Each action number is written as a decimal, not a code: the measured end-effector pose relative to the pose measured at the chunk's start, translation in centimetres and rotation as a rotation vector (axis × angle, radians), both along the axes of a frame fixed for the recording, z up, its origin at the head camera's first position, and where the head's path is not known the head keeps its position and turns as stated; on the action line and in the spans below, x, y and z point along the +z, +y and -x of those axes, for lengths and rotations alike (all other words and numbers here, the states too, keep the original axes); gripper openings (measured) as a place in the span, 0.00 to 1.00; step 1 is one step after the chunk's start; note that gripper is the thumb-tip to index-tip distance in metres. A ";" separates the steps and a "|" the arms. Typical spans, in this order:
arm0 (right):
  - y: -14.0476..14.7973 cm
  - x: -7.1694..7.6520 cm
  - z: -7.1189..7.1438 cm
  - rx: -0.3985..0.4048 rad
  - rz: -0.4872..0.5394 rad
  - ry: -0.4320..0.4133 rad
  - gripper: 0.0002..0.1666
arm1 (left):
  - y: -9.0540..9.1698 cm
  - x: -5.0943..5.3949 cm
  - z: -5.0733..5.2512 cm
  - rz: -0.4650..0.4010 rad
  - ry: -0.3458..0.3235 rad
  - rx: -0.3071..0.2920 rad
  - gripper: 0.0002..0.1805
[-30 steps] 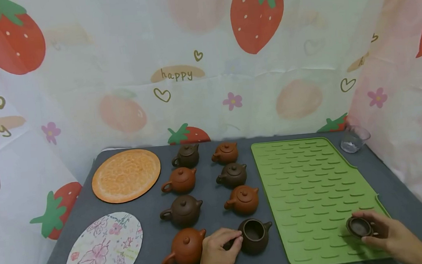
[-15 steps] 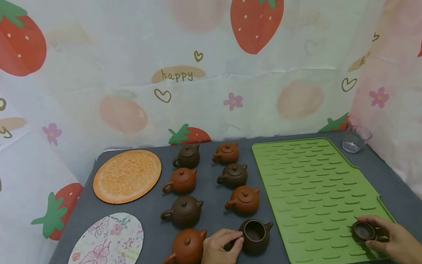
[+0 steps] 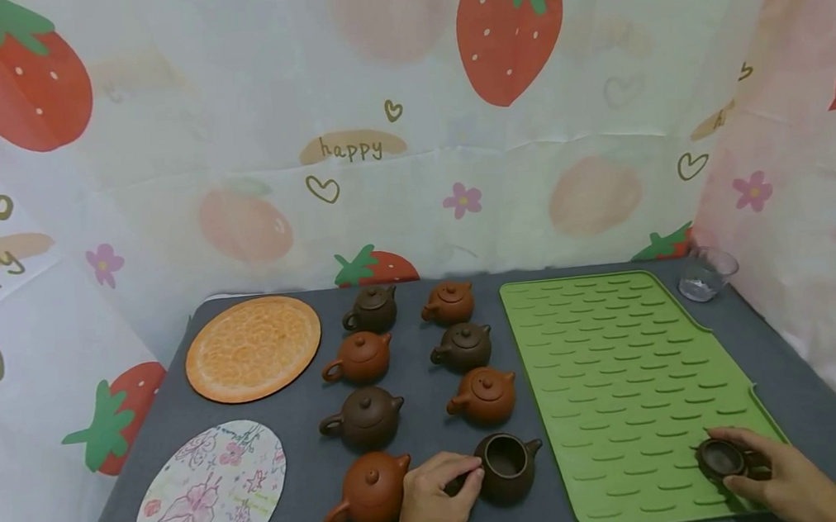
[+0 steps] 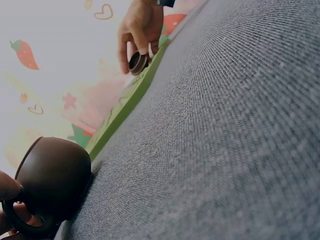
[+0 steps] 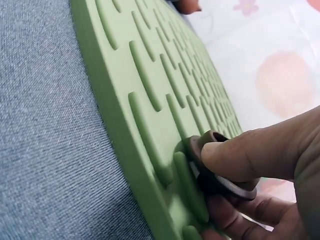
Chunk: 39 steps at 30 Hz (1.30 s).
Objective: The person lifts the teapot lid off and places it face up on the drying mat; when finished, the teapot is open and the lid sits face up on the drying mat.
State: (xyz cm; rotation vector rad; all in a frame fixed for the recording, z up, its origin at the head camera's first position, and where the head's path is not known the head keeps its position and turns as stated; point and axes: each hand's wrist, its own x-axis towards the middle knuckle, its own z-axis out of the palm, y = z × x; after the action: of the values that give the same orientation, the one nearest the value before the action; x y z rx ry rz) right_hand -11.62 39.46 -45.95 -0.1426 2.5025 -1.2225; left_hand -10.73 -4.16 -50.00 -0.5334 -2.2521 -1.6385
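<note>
Currently left hand (image 3: 434,496) is gripping teapot (image 3: 513,489) left of mat (image 3: 616,397); right hand (image 3: 787,473) is pinching lid (image 3: 722,459) at mat's near end.

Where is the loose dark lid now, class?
In the head view, the lid is in the right hand, at the near right corner of the green mat, right of the lidless teapot.

From here, L hand (image 3: 434,496) covers pt of the handle (image 3: 455,484) on the open dark teapot (image 3: 511,489); its fingers (image 4: 7,186) get cut off, L wrist view. R hand (image 3: 780,470) hides some of the lid (image 3: 722,458). Btm of patterned oval mat (image 3: 211,501): out of frame. Clear cup's (image 3: 706,275) contents: too sm. to tell.
</note>
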 end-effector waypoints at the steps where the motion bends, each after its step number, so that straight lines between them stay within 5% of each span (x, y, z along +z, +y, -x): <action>1: 0.0 0.0 0.0 0.001 -0.001 0.001 0.46 | 0.0 0.0 0.0 0.001 0.001 0.000 0.06; 13: -0.3 0.7 0.1 -0.038 -0.115 0.021 0.43 | 0.3 0.4 0.0 0.026 0.007 0.018 0.06; 23: -0.7 2.2 0.3 -0.082 -0.235 0.070 0.42 | 0.1 2.6 -0.2 0.062 0.015 0.033 0.10; 31: -2.1 4.2 0.1 -0.079 -0.208 0.195 0.39 | -1.1 4.9 -0.1 0.078 0.069 0.055 0.13; 39: -3.8 6.5 0.1 0.052 -0.149 0.469 0.34 | -2.3 7.4 1.3 0.083 0.165 0.085 0.16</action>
State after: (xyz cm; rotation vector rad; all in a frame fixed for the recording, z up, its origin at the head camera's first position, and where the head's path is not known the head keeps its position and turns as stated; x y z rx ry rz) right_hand -11.75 35.70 -39.48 -0.5052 2.9529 -1.0732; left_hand -12.00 -6.48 -42.61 -0.5631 -2.1978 -1.4111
